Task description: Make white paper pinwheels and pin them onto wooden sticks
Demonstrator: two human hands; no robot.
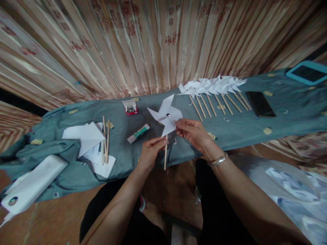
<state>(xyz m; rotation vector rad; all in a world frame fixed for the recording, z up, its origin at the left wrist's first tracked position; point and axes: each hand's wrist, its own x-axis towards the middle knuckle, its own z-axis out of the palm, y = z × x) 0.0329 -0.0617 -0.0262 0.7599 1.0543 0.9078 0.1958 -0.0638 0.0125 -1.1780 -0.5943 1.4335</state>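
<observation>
A white paper pinwheel (167, 110) on a wooden stick is held up in front of me, a shiny round pin at its centre. My left hand (151, 149) is closed, thumb and fingers pinching the stick just below the blades. With my right hand (191, 132) I grip the edge of a lower right blade. Left of the pinwheel a green and white glue stick (139, 133) lies on the cloth. Behind it stands an open red box of metal pins (131, 108).
Several finished pinwheels (212, 86) lie in a row at the back right, beside a black phone (260, 104) and a blue-framed tablet (308, 72). Folded papers (87, 134) and loose sticks (107, 143) lie left, near a white device (35, 183). A clear bag of paper (293, 190) sits lower right.
</observation>
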